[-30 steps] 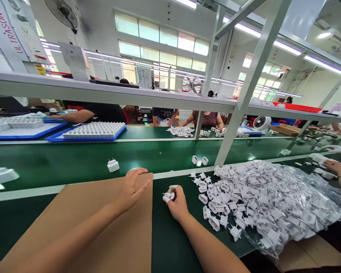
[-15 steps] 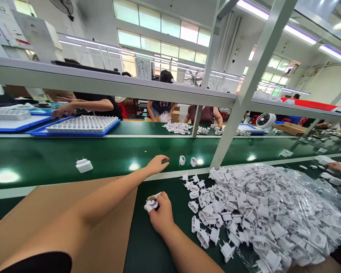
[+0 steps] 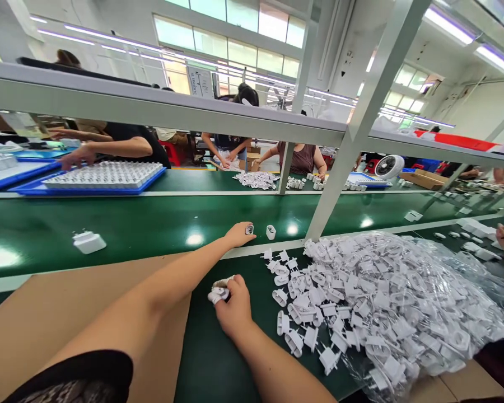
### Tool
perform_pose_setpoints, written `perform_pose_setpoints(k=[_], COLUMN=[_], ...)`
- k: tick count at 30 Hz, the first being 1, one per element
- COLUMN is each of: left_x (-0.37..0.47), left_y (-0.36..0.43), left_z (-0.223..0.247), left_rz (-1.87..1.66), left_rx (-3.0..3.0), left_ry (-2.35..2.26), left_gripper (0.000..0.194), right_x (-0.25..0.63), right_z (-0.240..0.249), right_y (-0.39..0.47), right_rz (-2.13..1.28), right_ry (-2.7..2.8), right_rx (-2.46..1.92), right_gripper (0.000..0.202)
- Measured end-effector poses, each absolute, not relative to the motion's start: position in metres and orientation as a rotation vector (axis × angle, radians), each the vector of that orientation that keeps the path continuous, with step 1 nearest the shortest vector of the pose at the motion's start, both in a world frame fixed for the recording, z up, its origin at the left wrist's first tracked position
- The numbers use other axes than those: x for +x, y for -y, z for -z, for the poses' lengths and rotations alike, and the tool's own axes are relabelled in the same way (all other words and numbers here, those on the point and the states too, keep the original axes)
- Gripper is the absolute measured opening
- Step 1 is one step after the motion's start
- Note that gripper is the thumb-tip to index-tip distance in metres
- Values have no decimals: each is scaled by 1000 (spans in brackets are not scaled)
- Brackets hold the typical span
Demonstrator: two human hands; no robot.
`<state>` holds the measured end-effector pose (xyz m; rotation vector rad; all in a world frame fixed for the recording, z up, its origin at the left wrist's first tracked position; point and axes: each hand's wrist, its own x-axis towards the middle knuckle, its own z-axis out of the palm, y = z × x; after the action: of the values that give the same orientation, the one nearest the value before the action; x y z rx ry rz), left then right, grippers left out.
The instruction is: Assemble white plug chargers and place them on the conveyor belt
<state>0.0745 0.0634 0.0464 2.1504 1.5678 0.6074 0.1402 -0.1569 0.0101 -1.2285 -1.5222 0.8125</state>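
Setting: factory hall, long green conveyor belt (image 3: pixel 151 224) across mid-frame, grey shelf rail above.
Left hand (image 3: pixel 237 235): reaches to frame centre, fingertips closing on a small white plastic socket piece (image 3: pixel 249 229) on the belt; a second piece (image 3: pixel 271 232) just right.
Right hand (image 3: pixel 234 305): lower centre, fist pinching a small white plug part (image 3: pixel 217 294).
Right: heap of white plug parts (image 3: pixel 382 296) on clear plastic.
Lower left: brown cardboard sheet (image 3: pixel 67 308).
Upper left: blue tray of white parts (image 3: pixel 103 176).

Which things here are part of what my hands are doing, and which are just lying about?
In hand:
left hand on a small white shell on the belt
second shell beside it
right hand gripping white plug parts
heap of plug parts

Lying about:
white adapter
cardboard sheet
blue tray
small fan
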Motion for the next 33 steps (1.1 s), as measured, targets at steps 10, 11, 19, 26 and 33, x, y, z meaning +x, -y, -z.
perform_pose_setpoints(k=[10,11,19,26,33], left_x=[-33,-34,-18,-23,-26], left_y=[101,116,170,169,162], left_z=[-52,-51,-28,-18,-18], left_rz=[-674,-664,-895,-997,-1055], left_rx=[2202,2215,2009,2001,1976], left_ry=[-1490,-1457,-1266,-1063,-964], left_gripper=[55,55,71,49,19], right_x=[169,172,174,175,180], right_z=[-50,-52,-55,-54,-55], right_y=[147,146,156,157,165], right_rz=[-1265,-1367,-1577,-1268,-736], right_ry=[830,756,740,1068,1730], right_rx=[-1019,-1009,-1068,-1169,-1174], right_gripper=[36,36,40,39,22])
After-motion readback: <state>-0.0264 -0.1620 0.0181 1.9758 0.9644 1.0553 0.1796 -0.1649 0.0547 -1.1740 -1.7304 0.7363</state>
